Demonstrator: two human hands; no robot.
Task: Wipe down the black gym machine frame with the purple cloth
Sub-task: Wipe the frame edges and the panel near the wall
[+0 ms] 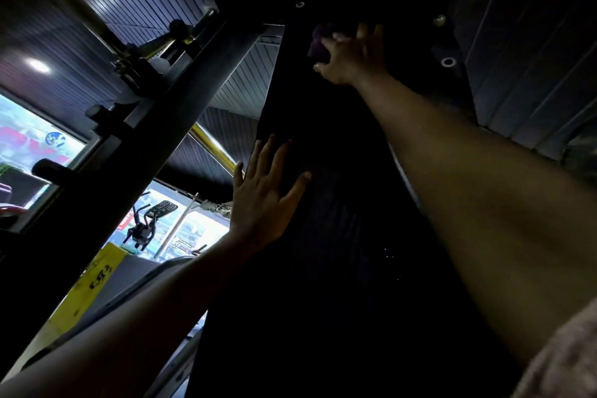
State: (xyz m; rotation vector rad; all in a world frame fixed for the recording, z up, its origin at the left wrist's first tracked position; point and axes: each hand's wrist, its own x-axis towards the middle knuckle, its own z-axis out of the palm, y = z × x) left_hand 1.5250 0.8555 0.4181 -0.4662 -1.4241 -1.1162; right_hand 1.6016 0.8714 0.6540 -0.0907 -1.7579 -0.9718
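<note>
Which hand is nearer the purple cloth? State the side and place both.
Right. The right hand holds the purple cloth against the top of the black frame, fingers curled around it. The left hand rests flat on the frame's left edge, well below the cloth.

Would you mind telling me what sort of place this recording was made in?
Most likely a gym: a tall black machine frame, a cardio machine with console and handlebars by the window, and yellow-metal bars beside the frame.
</note>
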